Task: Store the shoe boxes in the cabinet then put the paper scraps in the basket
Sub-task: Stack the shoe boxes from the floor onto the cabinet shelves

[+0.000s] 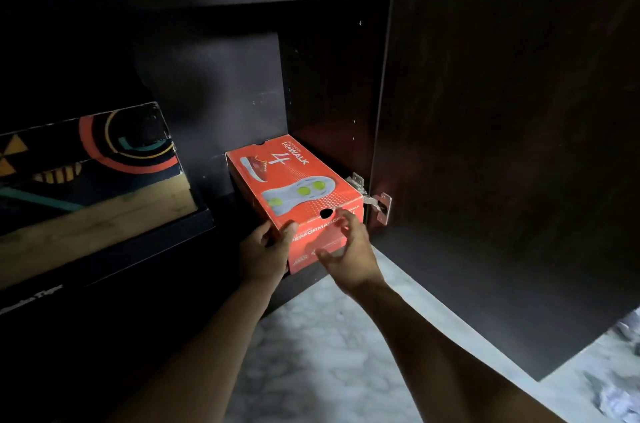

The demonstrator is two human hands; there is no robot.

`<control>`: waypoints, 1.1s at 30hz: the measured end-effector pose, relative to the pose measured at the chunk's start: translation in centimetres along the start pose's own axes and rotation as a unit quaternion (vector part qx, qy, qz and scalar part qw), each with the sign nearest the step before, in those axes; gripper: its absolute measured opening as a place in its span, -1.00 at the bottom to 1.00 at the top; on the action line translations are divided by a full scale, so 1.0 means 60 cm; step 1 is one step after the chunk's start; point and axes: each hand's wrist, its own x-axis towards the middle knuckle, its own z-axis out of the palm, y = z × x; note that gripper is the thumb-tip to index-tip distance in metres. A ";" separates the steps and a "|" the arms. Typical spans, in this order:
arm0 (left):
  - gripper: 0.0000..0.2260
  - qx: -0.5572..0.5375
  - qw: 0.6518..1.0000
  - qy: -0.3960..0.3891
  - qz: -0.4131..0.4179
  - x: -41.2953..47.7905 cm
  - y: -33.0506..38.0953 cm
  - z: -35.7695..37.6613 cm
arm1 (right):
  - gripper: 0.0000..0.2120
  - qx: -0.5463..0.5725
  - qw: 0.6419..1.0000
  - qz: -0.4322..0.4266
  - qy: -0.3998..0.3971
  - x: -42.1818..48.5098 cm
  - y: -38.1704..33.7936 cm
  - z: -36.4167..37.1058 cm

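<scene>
- Lying near right on the floor (pixel 329 336): paper scraps (pixel 620 402), crumpled, not yet picked up. No basket in view.
- Left hand (pixel 265 249): fingers curled round the near left corner of the orange box (pixel 294 180), thumb on its near end face.
- Right hand (pixel 349 249): fingers spread and loosely bent, holding nothing, at the same end face. Whether it touches cannot be told.
- Orange box: on the bottom of the cabinet (pixel 329 76), right side, lid up, just beside the hinge (pixel 375 201). Long axis runs near to far, slightly skewed, far end leaning left. A short end faces the person. The near end seems to jut past the front edge, so it is probably one push short of stored.
- Door (pixel 502 111): swung open, right.
- Patterned box (pixel 93 159): left, on a shelf inside, apparently stored.
- Progress, as judged: box stage close to done, scraps stage not begun.
</scene>
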 end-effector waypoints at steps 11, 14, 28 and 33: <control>-0.77 0.033 0.999 -0.014 -0.028 0.000 0.022 -0.007 | -0.31 -0.018 0.999 0.029 -0.032 0.004 0.003 -0.007; -0.66 0.034 0.994 -0.044 -0.089 -0.007 0.046 -0.004 | -0.43 -0.048 0.997 0.037 -0.044 -0.005 -0.014 -0.032; -0.94 0.204 0.948 -0.218 0.109 -0.142 0.171 0.032 | -0.74 -0.203 0.978 0.045 0.032 -0.165 -0.118 -0.228; -0.86 0.199 0.907 -0.330 0.168 -0.246 0.196 0.094 | -0.73 -0.255 0.960 0.083 0.081 -0.273 -0.107 -0.307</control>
